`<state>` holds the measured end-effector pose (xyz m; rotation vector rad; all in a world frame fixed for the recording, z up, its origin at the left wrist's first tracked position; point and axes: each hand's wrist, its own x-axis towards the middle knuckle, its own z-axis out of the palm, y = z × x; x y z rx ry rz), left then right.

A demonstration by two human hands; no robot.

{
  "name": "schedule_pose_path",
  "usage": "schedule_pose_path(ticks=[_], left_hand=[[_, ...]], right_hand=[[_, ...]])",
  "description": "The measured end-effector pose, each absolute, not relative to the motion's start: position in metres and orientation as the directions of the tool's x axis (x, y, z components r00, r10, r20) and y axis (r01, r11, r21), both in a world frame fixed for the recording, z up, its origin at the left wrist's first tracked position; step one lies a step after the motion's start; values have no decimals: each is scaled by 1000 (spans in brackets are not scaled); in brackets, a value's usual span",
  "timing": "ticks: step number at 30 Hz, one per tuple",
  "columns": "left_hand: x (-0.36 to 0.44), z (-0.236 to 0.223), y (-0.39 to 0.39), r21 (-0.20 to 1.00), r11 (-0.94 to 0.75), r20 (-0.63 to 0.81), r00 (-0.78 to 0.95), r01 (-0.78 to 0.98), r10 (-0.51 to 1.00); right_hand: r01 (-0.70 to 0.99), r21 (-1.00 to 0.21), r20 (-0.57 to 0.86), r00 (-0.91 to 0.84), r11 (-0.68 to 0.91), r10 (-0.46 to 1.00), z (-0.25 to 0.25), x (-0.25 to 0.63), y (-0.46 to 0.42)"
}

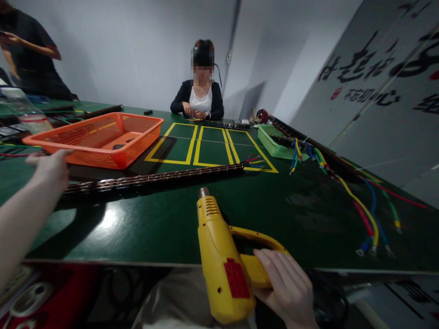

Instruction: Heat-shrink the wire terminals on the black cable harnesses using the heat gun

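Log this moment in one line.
left hand: near orange basket, contact unclear | right hand: holding yellow heat gun | wired strip: on green table

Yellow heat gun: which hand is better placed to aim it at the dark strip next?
Probably the right hand: it holds the heat gun, nozzle toward the strip; the left hand is by the orange basket.

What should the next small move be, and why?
Probably the right hand should ease the yellow plastic heat gun nearer the long, dark, segmented strip: it grips the gun, whose silver metal nozzle points toward the strip, short of it.
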<state>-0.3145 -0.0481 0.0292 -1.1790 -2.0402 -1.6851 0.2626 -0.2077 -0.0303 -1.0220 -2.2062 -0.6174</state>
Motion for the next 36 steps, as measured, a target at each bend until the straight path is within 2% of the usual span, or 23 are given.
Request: schedule_pose_path(ticks=[1, 2, 3, 4, 6, 8, 11, 16, 19, 25, 27, 30, 33, 36], left_hand=[[-295, 26, -56, 753, 1, 628, -719, 658, 298], [-274, 24, -64, 724, -55, 677, -693, 688, 248], [-253, 23, -72, 666, -123, 730, -610, 735, 307], [-231, 23, -78, 622, -184, 748, -507, 761, 429], [-193, 25, -86, 539, -245, 718, -288, 806, 633], [-165, 27, -86, 422, -269, 661, -90, 866, 745], [-141, 27, -77, 319, -367, 586, 122, 874, 801], [-128, 15, -61, 211, -526, 526, 357, 824, 772], [-131, 5, -57, 118, -511, 519, 385, 852, 763], [-147, 0, -58, -204, -362, 407, 415, 909, 814], [-156, 1, -62, -266, -362, 388, 443, 893, 808], [-180, 1, -72, -275, -390, 359, 471, 878, 806], [-221, -3, -84, -201, -437, 362, 481, 877, 799], [-269, -7, -95, -149, -451, 383, 472, 880, 794]], right_hand=[[792, 145, 702, -504, 593, 503, -31, 262, -208], [792, 140, 705, -501, 594, 502, -32, 261, -208], [792, 136, 708, -498, 595, 501, -33, 261, -207], [793, 133, 710, -495, 595, 501, -33, 260, -207], [796, 133, 715, -490, 591, 499, -33, 260, -208], [793, 151, 708, -504, 590, 496, -30, 259, -208], [783, 198, 688, -539, 589, 485, -27, 261, -208], [771, 240, 676, -569, 589, 468, -26, 266, -206], [782, 242, 699, -552, 575, 456, -25, 269, -204], [815, 216, 722, -505, 538, 474, -22, 282, -200], [827, 211, 723, -491, 522, 486, -22, 291, -200], [827, 245, 705, -510, 506, 493, -22, 306, -200], [828, 269, 712, -515, 492, 477, -20, 315, -202], [833, 229, 712, -496, 503, 497, -16, 316, -203]])
